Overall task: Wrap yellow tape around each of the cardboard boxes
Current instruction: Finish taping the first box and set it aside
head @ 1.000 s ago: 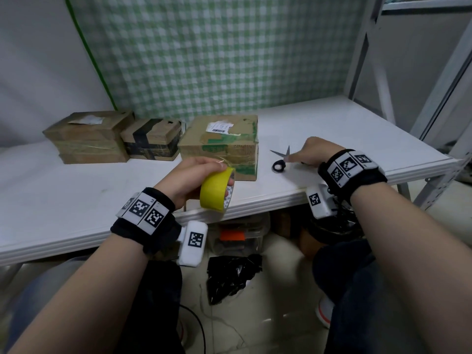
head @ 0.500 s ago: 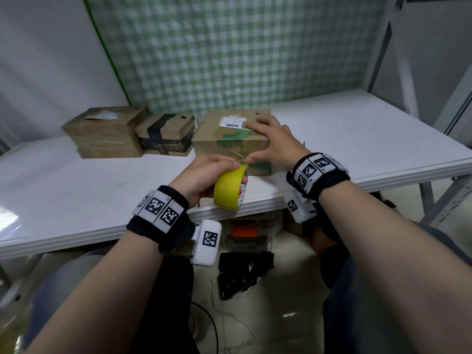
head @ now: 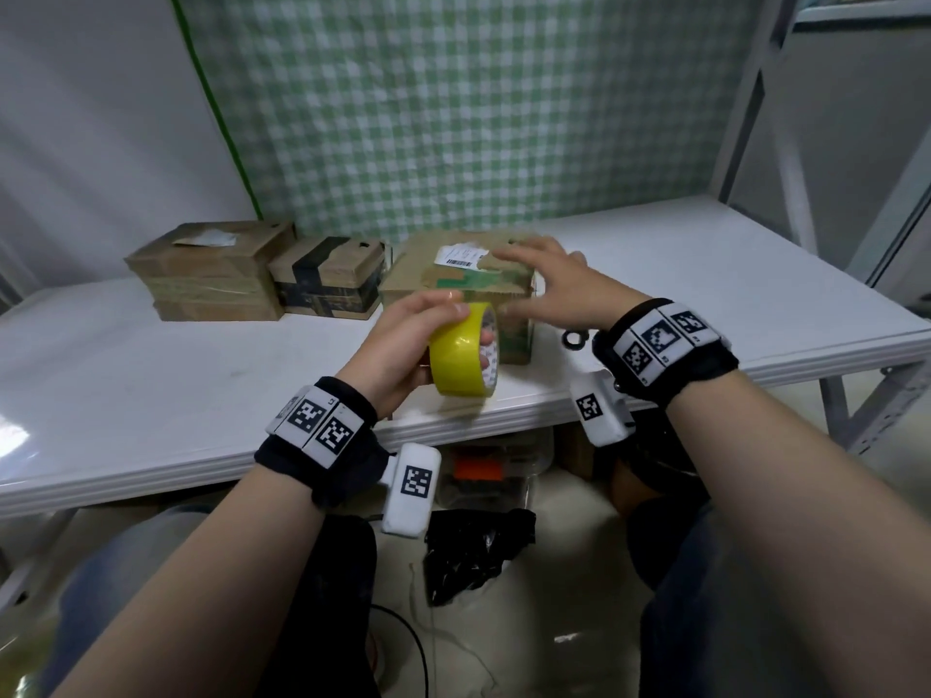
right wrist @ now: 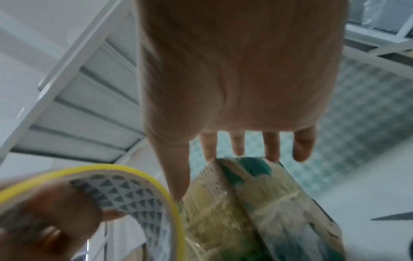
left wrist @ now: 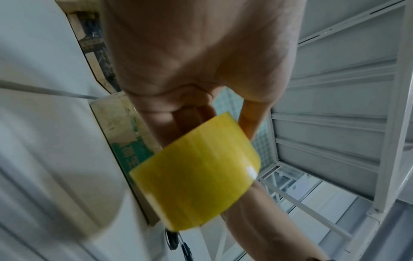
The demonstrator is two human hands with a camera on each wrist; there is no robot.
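Observation:
My left hand (head: 405, 340) grips a roll of yellow tape (head: 461, 355) above the table's front edge, fingers through its core (right wrist: 125, 190). The roll (left wrist: 196, 169) hangs just in front of a cardboard box with green print and a white label (head: 423, 267). My right hand (head: 559, 289) is open with spread, straight fingers (right wrist: 271, 146) over that box's near right corner; it is blurred and I cannot tell if it touches. Two more cardboard boxes stand to the left: a plain one (head: 211, 269) and one with black tape (head: 327, 279).
Black-handled scissors (head: 575, 339) lie on the white table (head: 151, 385) right of the green-print box, partly behind my right wrist. A metal shelf frame (head: 755, 93) rises at the right. A black bag (head: 478, 551) and a clear container lie under the table.
My right hand left the scissors, went to the top of the green-print box, and has now drawn back to its right corner with fingers spread. The left hand keeps the tape roll.

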